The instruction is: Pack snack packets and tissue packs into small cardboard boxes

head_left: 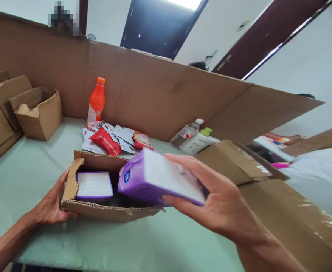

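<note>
An open cardboard box (98, 207) stands on the pale green tabletop, with one purple-and-white tissue pack (95, 184) upright in its left end. My left hand (52, 200) grips the box's left end, fingers at the far side and thumb along the near side. Between the thumb and fingers of my right hand (214, 196) is a second purple-and-white tissue pack (157, 177), tilted, its left end over the right part of the box opening. The inside of the box beneath this pack is mostly hidden.
Behind the box lie several red and white sachets (112, 138) near an orange bottle (96, 99). A clear bottle (187, 133) and a white bottle with a green cap (197, 141) lean by the cardboard wall (160, 94). Other cardboard boxes (48, 115) stand left and right.
</note>
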Tool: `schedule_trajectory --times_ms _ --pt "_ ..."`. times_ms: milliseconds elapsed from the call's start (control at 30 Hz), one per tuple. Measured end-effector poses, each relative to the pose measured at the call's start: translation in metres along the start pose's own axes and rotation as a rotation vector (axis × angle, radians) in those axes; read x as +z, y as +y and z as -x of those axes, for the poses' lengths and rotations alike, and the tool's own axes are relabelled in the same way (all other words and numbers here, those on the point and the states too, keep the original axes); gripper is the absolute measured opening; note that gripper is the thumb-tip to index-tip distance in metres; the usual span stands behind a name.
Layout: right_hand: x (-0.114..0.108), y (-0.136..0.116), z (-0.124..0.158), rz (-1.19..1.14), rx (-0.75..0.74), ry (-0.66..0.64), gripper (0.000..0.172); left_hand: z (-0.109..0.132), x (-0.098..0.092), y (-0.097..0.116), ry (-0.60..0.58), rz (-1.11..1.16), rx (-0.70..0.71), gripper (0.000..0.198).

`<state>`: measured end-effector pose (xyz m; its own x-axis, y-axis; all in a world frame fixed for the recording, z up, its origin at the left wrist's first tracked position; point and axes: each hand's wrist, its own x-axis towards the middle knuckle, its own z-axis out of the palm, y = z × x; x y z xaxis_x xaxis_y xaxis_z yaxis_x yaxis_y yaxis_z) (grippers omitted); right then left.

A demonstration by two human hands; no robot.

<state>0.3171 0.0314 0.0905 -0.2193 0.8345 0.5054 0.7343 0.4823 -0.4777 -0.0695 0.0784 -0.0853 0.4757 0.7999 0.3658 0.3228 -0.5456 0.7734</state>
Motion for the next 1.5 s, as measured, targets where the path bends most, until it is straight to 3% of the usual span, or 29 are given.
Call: schedule_trajectory --times_ms 167,267,433,567,667,833,967,1100,1233,1367,1500 --pt "0.003 -0.035 -0.037 0.156 -0.168 -0.362 0.057 -0.002 -0.003 0.003 -0.013 -0.022 0.032 0.124" --pt "0.013 -0.04 -0.049 0.099 -0.192 -0.457 0.054 -0.002 -0.004 0.004 -0.016 -0.019 0.04 0.123" --pt "0.033 -0.017 -0.039 -0.052 -0.05 -0.459 0.058 0.003 -0.005 0.004 -0.016 0.001 0.058 0.122" --pt "0.039 -0.001 -0.029 -0.069 0.117 -0.63 0.059 0.005 -0.007 0.006 0.01 -0.029 0.06 0.117" --pt "0.035 -0.003 -0.027 -0.041 0.102 -0.718 0.052 0.004 -0.01 0.01 0.003 -0.032 0.063 0.115" --pt "0.031 -0.018 -0.029 0.088 -0.028 -0.683 0.035 0.0 -0.015 0.02 -0.033 -0.005 0.059 0.112" --pt "0.034 -0.02 -0.032 0.032 -0.122 -0.766 0.032 -0.001 -0.013 0.019 -0.028 -0.002 0.08 0.115" --pt "0.035 -0.022 -0.033 0.017 -0.105 -0.601 0.025 0.0 -0.008 0.012 -0.008 0.0 0.069 0.12" --pt "0.043 -0.045 -0.044 -0.099 -0.249 -0.485 0.03 0.0 -0.006 0.011 -0.026 0.003 0.065 0.119" --pt "0.067 -0.067 -0.065 -0.201 -0.411 -0.599 0.04 0.0 -0.008 0.013 -0.008 0.014 0.06 0.114" --pt "0.091 -0.067 -0.076 -0.191 -0.407 -0.813 0.045 0.003 -0.009 0.015 0.052 -0.081 0.117 0.113"
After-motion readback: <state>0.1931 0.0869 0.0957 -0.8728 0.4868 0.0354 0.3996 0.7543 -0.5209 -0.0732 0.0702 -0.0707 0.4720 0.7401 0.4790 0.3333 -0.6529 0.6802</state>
